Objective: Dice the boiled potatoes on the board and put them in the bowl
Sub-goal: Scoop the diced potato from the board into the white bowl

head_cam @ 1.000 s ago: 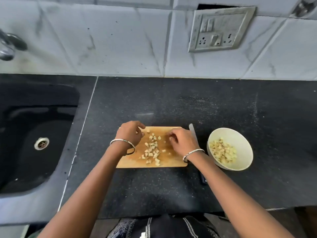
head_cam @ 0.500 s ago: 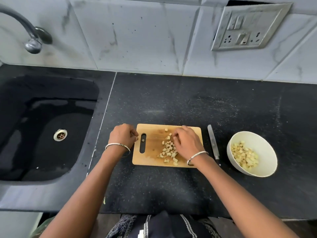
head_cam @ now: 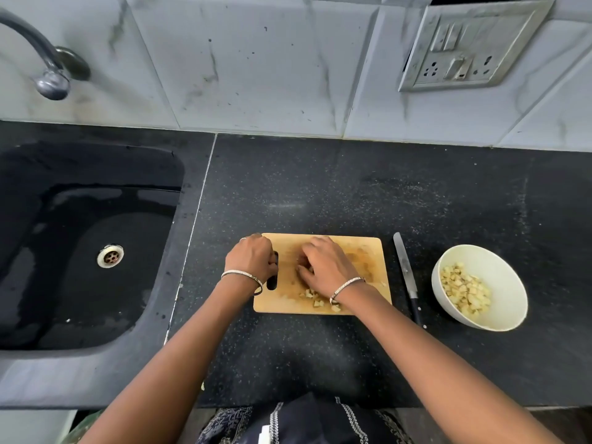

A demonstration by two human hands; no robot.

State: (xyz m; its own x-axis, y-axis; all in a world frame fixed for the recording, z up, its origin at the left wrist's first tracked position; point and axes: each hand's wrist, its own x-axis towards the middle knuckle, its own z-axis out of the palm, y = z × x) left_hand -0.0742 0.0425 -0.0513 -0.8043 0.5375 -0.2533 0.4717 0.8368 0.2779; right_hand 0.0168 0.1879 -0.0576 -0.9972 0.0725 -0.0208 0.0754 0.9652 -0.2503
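Note:
A wooden cutting board (head_cam: pixel 358 251) lies on the black counter. Several diced potato cubes (head_cam: pixel 315 298) show at its near edge; the rest are hidden under my right hand (head_cam: pixel 323 264), which lies over the pile with fingers curled down onto it. My left hand (head_cam: pixel 251 259) grips the board's left end at the handle slot. A white bowl (head_cam: pixel 499 274) to the right holds several potato cubes (head_cam: pixel 466 291). A knife (head_cam: pixel 406 272) lies between board and bowl, blade pointing away.
A black sink (head_cam: pixel 80 245) with a metal drain sits to the left under a tap (head_cam: pixel 48 75). A switch and socket plate (head_cam: pixel 471 46) is on the tiled wall. The counter's front edge runs close to my body.
My left hand moved from beside the board onto its handle end. My right hand slid left over the potato pile, covering most cubes. The camera view shifted slightly.

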